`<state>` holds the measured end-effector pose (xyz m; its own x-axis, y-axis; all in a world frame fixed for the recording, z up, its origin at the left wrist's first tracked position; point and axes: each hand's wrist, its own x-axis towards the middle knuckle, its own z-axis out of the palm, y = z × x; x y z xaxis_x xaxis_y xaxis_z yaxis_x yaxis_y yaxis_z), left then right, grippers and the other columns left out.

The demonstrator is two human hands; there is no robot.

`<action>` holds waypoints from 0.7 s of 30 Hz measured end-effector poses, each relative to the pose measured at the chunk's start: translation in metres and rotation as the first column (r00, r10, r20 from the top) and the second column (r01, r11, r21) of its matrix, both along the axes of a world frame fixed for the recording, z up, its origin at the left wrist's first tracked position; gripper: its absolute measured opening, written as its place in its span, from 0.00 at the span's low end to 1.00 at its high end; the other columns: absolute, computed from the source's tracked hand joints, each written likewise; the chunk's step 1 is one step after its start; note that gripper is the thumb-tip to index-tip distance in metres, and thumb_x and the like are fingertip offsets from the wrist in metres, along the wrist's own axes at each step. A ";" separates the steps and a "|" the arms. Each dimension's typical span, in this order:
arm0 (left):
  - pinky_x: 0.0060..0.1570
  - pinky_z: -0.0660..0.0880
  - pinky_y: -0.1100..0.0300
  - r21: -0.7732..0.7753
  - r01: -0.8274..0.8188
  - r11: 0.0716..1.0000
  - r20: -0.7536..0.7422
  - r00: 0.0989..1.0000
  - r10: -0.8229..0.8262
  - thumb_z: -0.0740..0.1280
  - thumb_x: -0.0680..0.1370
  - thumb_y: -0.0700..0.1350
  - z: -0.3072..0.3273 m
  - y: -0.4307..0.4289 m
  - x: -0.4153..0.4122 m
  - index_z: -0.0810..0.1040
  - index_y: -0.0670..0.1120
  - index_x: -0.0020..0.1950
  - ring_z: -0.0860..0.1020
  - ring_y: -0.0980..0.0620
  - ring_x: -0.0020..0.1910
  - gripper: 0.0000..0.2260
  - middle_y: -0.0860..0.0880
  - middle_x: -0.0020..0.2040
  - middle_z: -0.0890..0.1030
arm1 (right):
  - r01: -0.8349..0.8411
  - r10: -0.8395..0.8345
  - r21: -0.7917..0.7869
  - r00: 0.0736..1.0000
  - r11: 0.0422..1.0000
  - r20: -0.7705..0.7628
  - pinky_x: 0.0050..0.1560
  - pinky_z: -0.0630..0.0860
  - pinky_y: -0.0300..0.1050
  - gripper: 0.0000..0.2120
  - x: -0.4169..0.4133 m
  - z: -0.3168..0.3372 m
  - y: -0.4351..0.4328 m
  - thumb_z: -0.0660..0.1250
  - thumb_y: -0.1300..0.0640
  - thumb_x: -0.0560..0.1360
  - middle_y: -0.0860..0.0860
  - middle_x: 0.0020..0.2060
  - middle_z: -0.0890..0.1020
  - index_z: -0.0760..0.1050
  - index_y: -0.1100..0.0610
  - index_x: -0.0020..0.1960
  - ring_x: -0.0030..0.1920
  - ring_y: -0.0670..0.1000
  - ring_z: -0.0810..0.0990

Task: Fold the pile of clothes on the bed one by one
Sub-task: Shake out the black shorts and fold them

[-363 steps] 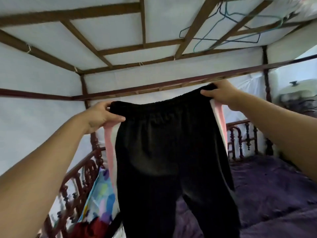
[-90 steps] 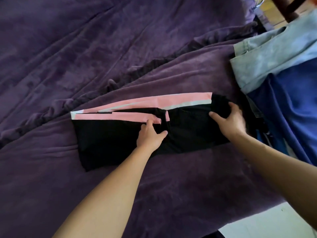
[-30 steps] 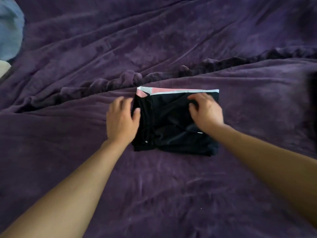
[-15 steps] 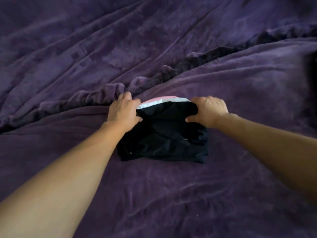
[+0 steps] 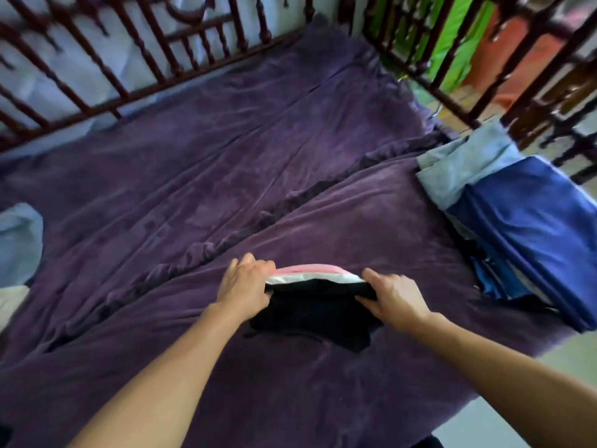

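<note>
Your left hand (image 5: 245, 286) and right hand (image 5: 392, 295) each curled round 1 end of the folded black trousers (image 5: 310, 313), raising the striped far edge off the purple blanket (image 5: 290, 156). The near edge sagged loose. Carried like that toward the folded stack (image 5: 523, 221), the layers could have slid apart.

the folded black trousers (image 5: 315, 310), flat on the bed a second ago, now lift off it in both hands' grip.

surface: purple-covered bed (image 5: 226, 176) | centre: folded black trousers (image 5: 313, 313) | right: blue clothes stack (image 5: 529, 227) | left: pale-blue garment (image 5: 17, 240)
</note>
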<state>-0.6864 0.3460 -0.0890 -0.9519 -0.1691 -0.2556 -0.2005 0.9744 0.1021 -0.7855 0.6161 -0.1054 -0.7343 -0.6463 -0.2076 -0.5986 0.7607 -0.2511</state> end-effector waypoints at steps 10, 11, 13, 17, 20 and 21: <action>0.51 0.65 0.55 -0.037 0.148 0.988 -0.149 0.977 -0.152 0.64 0.71 0.43 0.126 0.147 -0.146 0.70 0.51 0.51 0.76 0.48 0.53 0.09 0.53 0.51 0.77 | 0.107 -0.129 -0.133 0.977 0.985 -0.168 0.37 0.69 0.50 0.14 -0.117 0.123 0.164 0.65 0.42 0.73 0.51 0.40 0.82 0.68 0.51 0.50 0.44 0.59 0.80; 0.51 0.65 0.55 -0.054 0.155 0.986 -0.163 0.973 -0.162 0.64 0.71 0.43 0.138 0.164 -0.165 0.71 0.51 0.51 0.76 0.48 0.54 0.10 0.53 0.51 0.77 | 0.110 -0.134 -0.141 0.975 0.984 -0.178 0.37 0.68 0.50 0.14 -0.133 0.134 0.181 0.65 0.42 0.73 0.51 0.40 0.82 0.68 0.50 0.49 0.44 0.59 0.80; 0.51 0.65 0.55 -0.083 0.162 0.983 -0.192 0.966 -0.175 0.65 0.71 0.43 0.159 0.196 -0.203 0.71 0.51 0.52 0.76 0.48 0.54 0.11 0.53 0.52 0.77 | 0.121 -0.151 -0.163 0.971 0.979 -0.186 0.38 0.70 0.50 0.13 -0.164 0.154 0.214 0.65 0.43 0.73 0.51 0.40 0.82 0.67 0.50 0.48 0.44 0.58 0.80; 0.53 0.66 0.54 -0.099 0.157 0.983 -0.230 0.957 -0.176 0.66 0.71 0.43 0.190 0.243 -0.266 0.71 0.51 0.53 0.77 0.48 0.53 0.12 0.53 0.51 0.77 | 0.156 -0.191 -0.171 0.958 0.973 -0.213 0.42 0.72 0.50 0.15 -0.217 0.183 0.260 0.64 0.42 0.74 0.52 0.46 0.82 0.70 0.51 0.53 0.49 0.58 0.80; 0.52 0.65 0.53 -0.127 0.183 0.975 -0.245 0.947 -0.209 0.65 0.71 0.44 0.205 0.261 -0.302 0.70 0.52 0.50 0.77 0.49 0.52 0.10 0.53 0.51 0.77 | 0.180 -0.223 -0.204 0.951 0.962 -0.215 0.45 0.74 0.50 0.15 -0.247 0.194 0.278 0.65 0.42 0.73 0.53 0.47 0.82 0.70 0.50 0.53 0.50 0.59 0.80; 0.52 0.65 0.53 -0.144 0.189 0.971 -0.244 0.944 -0.220 0.65 0.72 0.44 0.209 0.264 -0.315 0.69 0.52 0.49 0.77 0.49 0.52 0.09 0.53 0.50 0.77 | 0.186 -0.232 -0.218 0.950 0.958 -0.211 0.45 0.75 0.50 0.15 -0.256 0.196 0.281 0.66 0.43 0.73 0.54 0.46 0.82 0.69 0.50 0.52 0.49 0.60 0.80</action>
<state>-1.0010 0.6098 0.1203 -0.9997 0.0225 0.0112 0.0225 0.9997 0.0064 -1.0412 0.8970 0.0904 -0.8698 -0.4836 0.0977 -0.4904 0.8258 -0.2785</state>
